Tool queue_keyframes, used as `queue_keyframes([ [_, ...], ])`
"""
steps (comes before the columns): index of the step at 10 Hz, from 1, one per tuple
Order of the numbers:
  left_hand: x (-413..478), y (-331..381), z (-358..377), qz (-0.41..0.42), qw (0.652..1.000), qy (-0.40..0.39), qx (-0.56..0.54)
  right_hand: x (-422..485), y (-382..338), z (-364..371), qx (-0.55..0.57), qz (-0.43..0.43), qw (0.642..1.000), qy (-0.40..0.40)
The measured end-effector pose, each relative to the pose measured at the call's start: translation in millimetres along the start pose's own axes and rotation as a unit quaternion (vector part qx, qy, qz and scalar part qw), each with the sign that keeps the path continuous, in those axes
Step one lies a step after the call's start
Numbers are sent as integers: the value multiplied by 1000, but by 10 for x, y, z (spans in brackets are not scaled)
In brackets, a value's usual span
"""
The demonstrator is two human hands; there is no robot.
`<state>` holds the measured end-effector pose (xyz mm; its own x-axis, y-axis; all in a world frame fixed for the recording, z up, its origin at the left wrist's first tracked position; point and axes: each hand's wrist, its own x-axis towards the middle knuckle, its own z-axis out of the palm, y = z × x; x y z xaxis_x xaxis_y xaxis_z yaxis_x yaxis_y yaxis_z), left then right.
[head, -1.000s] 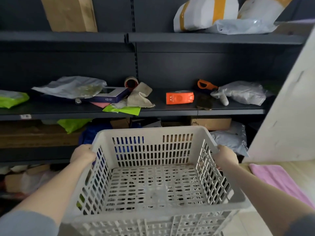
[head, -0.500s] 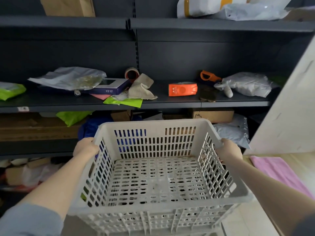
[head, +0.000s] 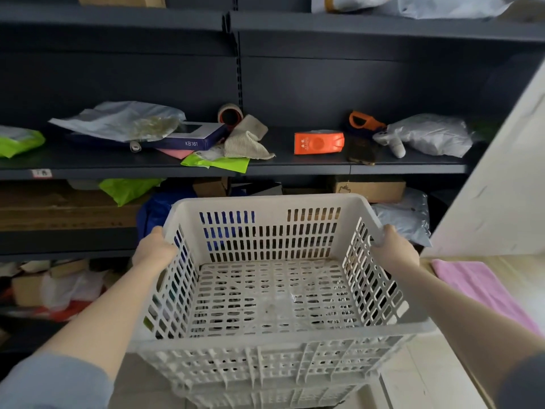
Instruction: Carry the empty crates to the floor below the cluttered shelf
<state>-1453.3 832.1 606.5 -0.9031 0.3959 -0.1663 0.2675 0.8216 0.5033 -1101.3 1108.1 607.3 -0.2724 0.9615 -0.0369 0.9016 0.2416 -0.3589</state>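
Note:
An empty white slotted plastic crate [head: 274, 293] hangs in front of me, held level between both hands. My left hand [head: 153, 250] grips its left rim and my right hand [head: 393, 249] grips its right rim. A second white crate [head: 265, 392] appears nested directly under it, only partly visible. Straight ahead stands the dark cluttered shelf [head: 118, 168], with the crate's far wall close to its lower levels. The floor under the shelf is hidden behind the crate.
On the shelf lie plastic bags, a blue box [head: 188, 140], a beige cloth, an orange pack [head: 318, 142] and orange scissors. Cardboard boxes and bags fill the lower levels. A white panel [head: 495, 184] rises on the right, above a pink cloth [head: 477, 287] on a wooden surface.
The shelf has come closer and slid up in view as I moved forward with the crate. Both hands keep the same grip on the rims.

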Motion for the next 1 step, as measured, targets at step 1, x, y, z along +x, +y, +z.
queue_keyframes([
  [1, 18, 38, -82, 13, 1000, 14, -25, -41, -80, -150, 35, -13, 999, 1],
])
